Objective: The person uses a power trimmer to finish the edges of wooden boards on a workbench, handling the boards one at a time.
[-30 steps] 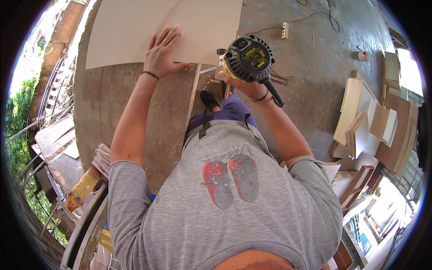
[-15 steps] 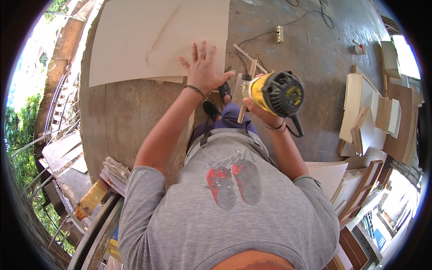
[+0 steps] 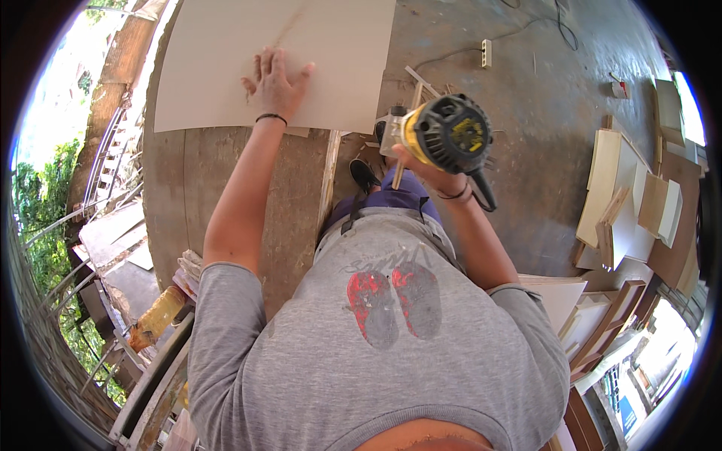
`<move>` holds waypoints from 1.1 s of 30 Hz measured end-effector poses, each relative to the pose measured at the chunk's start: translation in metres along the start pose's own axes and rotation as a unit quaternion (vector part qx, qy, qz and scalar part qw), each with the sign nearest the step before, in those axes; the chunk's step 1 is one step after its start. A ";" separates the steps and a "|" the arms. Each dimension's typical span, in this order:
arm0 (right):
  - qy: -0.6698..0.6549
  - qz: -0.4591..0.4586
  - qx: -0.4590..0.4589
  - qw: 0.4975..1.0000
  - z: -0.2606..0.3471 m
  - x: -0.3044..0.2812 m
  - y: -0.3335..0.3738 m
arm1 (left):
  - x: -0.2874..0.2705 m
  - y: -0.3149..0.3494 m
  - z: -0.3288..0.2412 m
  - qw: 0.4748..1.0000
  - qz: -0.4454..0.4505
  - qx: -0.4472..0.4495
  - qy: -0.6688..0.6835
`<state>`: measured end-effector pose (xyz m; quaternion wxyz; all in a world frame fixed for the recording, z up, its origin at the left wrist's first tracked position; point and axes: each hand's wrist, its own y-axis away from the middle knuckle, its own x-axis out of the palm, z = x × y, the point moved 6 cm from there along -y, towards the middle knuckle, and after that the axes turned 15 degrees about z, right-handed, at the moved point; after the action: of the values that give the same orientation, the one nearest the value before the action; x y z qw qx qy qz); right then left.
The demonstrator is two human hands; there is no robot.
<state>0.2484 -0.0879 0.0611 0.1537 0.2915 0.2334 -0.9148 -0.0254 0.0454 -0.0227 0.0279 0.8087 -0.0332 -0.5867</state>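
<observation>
My left hand (image 3: 278, 86) lies open, fingers spread, over the white board (image 3: 203, 68) and appears to rest on its surface near the front edge. A streak of brown dust marks the board just beyond the fingers. My right hand (image 3: 425, 167) is wrapped round a yellow and black router (image 3: 451, 135), held in front of my body at the right of the bench. The router's clear base plate and a narrow wooden strip (image 3: 398, 176) show at its left side. Its cord bends down beside my right wrist. The bit is hidden.
Under the board is a brown wooden bench (image 3: 218, 195). A power strip (image 3: 486, 54) with a dark cable lies on the floor ahead, a white pot (image 3: 620, 89) farther right. Cabinet panels (image 3: 602, 188) stack up at the right. Wood scraps lie past the router.
My left hand has moved left and forward across the board, away from the router. The router in my right hand has shifted slightly left and forward.
</observation>
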 end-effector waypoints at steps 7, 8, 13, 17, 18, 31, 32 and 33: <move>0.001 0.082 0.050 0.995 -0.048 0.069 0.005 | -0.008 -0.002 0.001 0.995 0.027 -0.067 -0.063; -0.013 0.089 0.053 0.995 -0.055 0.076 0.009 | -0.007 -0.001 0.000 0.994 0.041 -0.074 -0.067; -0.048 0.085 0.068 0.993 -0.051 0.074 -0.004 | -0.007 -0.001 0.000 0.995 0.029 -0.065 -0.072; -0.080 0.076 0.077 0.991 -0.053 0.065 -0.018 | -0.004 -0.001 0.001 0.996 0.015 -0.053 -0.069; -0.134 0.067 0.085 0.985 -0.056 0.065 -0.020 | -0.003 -0.001 0.001 0.996 0.016 -0.054 -0.071; 0.087 0.016 -0.060 0.994 -0.040 0.008 -0.123 | -0.010 0.002 -0.006 0.994 0.018 -0.052 -0.097; 0.079 0.013 -0.059 0.995 -0.041 0.006 -0.127 | -0.010 0.002 -0.006 0.994 0.019 -0.052 -0.096; 0.070 0.009 -0.057 0.996 -0.042 0.004 -0.130 | -0.010 0.002 -0.006 0.993 0.020 -0.052 -0.101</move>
<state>0.2101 0.0432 0.0721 0.1620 0.3479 0.2929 -0.8757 -0.0227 0.0440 -0.0111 0.0780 0.7422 -0.0218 -0.6652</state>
